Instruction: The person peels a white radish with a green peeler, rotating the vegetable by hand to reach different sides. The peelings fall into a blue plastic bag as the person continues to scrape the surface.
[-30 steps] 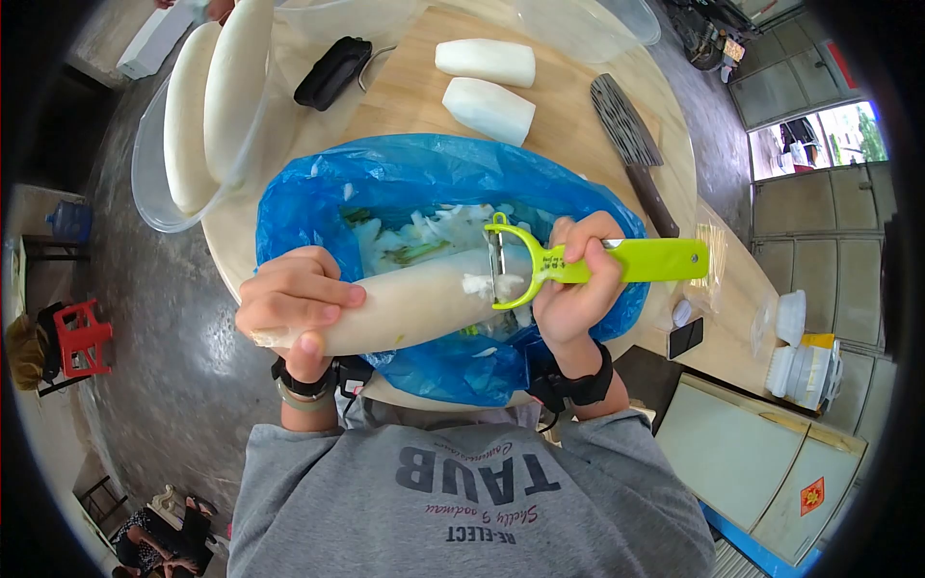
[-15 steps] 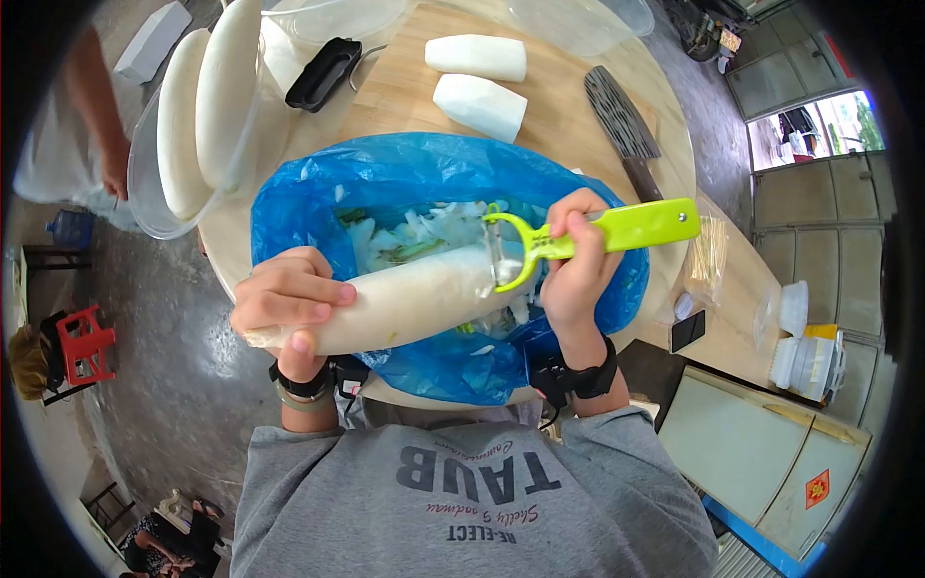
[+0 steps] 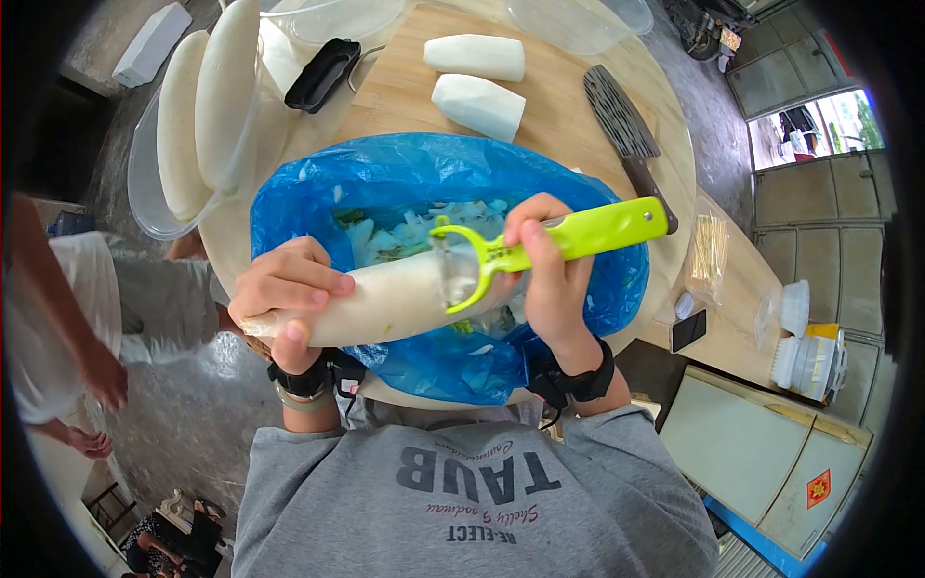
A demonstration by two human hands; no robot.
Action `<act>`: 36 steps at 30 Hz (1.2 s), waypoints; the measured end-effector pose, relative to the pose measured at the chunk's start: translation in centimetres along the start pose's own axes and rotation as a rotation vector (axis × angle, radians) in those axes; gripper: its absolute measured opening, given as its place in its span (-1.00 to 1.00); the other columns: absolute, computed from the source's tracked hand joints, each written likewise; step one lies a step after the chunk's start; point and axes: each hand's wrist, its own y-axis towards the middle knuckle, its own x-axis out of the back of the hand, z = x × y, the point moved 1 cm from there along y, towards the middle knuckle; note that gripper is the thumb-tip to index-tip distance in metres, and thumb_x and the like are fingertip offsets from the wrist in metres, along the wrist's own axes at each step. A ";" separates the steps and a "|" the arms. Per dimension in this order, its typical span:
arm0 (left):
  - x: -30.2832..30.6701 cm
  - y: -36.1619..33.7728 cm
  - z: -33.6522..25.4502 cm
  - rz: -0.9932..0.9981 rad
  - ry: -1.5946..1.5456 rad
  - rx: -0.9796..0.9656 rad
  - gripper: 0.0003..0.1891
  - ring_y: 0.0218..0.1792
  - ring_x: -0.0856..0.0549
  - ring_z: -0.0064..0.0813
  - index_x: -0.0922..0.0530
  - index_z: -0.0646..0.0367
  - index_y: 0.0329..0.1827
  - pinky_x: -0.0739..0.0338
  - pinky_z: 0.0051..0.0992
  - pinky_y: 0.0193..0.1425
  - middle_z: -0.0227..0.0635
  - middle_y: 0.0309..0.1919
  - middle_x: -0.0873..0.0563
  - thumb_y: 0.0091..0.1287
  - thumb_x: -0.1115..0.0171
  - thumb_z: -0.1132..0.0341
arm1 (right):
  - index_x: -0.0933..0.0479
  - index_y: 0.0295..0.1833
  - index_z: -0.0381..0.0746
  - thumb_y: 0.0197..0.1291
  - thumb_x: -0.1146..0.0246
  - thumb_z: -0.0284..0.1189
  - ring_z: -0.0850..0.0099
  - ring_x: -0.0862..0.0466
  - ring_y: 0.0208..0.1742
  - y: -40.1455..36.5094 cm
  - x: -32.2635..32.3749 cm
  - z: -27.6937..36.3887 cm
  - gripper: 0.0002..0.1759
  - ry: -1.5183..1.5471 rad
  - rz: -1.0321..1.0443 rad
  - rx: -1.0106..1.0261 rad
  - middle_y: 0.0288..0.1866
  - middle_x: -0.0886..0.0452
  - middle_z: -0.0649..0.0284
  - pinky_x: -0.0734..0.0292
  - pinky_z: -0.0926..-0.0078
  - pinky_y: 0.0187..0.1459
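Observation:
My left hand is wrapped round the narrow end of a long white radish, holding it over a blue plastic bag. In my right hand is a lime-green Y-shaped peeler. Its blade lies across the radish around the middle of its length, and the peeler and my right hand hide part of the far end. White and greenish peelings lie inside the open bag beneath.
Behind the bag, a wooden cutting board carries two peeled radish pieces and a cleaver. Two whole radishes stand in a clear tub at left. A black tray and a phone lie nearby. Someone stands at left.
My right hand has drawn the peeler left along the radish, toward my left hand. My left hand keeps its hold. The person at left has come nearer the table.

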 end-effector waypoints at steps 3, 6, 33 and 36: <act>0.2 0.2 -0.1 0.027 -0.013 0.008 -0.72 -0.69 -0.43 -0.46 -0.49 0.25 -0.48 -0.24 -0.53 -0.61 -0.14 -0.57 -0.62 0.09 -0.10 0.16 | -0.38 -0.46 -0.24 0.20 0.01 -0.44 0.73 -0.29 -0.61 0.5 1.6 -0.3 -0.81 -0.089 -0.112 0.046 -0.53 -0.41 0.41 -0.17 0.80 -0.57; 0.3 0.0 0.1 0.012 0.002 0.063 -0.68 -0.66 -0.45 -0.43 -0.48 0.26 -0.43 -0.24 -0.51 -0.58 -0.09 -0.54 -0.61 0.08 -0.06 0.12 | -0.37 -0.50 -0.22 0.20 0.02 -0.40 0.74 -0.26 -0.66 0.7 1.5 0.0 -0.77 -0.028 -0.147 0.031 -0.58 -0.39 0.42 -0.10 0.81 -0.62; -0.1 -0.3 -0.1 -0.068 0.221 0.217 -0.67 -0.47 -0.63 -0.39 -0.44 0.28 -0.38 -0.49 -0.55 -0.39 -0.03 -0.47 -0.64 -0.10 -0.27 0.23 | -0.46 -0.46 -0.23 0.00 -0.25 -0.32 0.60 -0.46 -0.59 -0.9 1.7 -1.8 -0.80 -0.047 0.102 0.279 -0.56 -0.51 0.34 -0.33 0.70 -0.53; -0.1 -0.4 0.0 -0.075 0.216 0.195 -0.69 -0.48 -0.62 -0.39 -0.44 0.27 -0.39 -0.49 -0.55 -0.40 -0.03 -0.47 -0.64 -0.10 -0.26 0.23 | -0.47 -0.45 -0.21 -0.03 -0.27 -0.33 0.54 -0.49 -0.58 -0.9 1.4 -1.5 -0.81 -0.114 0.156 0.297 -0.56 -0.52 0.32 -0.35 0.68 -0.52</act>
